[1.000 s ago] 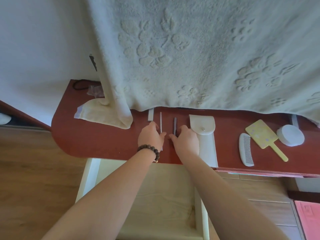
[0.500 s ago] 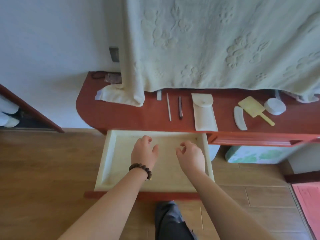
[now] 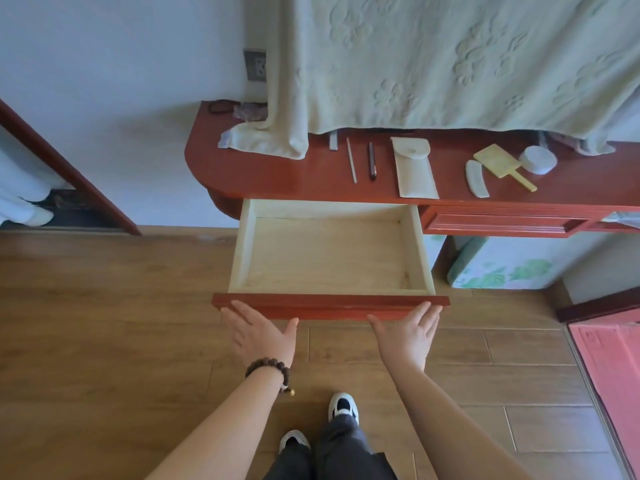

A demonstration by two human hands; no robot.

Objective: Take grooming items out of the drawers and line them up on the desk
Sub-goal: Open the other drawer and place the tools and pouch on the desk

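The pale wooden drawer is pulled far out of the red desk and holds nothing. My left hand and my right hand lie flat, fingers spread, against its red front panel. On the desk stand in a row a short grey file, a thin pale stick, a dark pen-like tool, a cream pouch, a white comb, a yellow hand mirror and a round white jar.
A cream embossed cloth hangs over the back of the desk, one corner lying on its left end. A second, closed drawer sits to the right. A patterned box stands under the desk. My feet are on the wooden floor.
My hands left the tools on the desk, passed over the open drawer and now press on its front panel. I have stepped back, so more of the floor shows.
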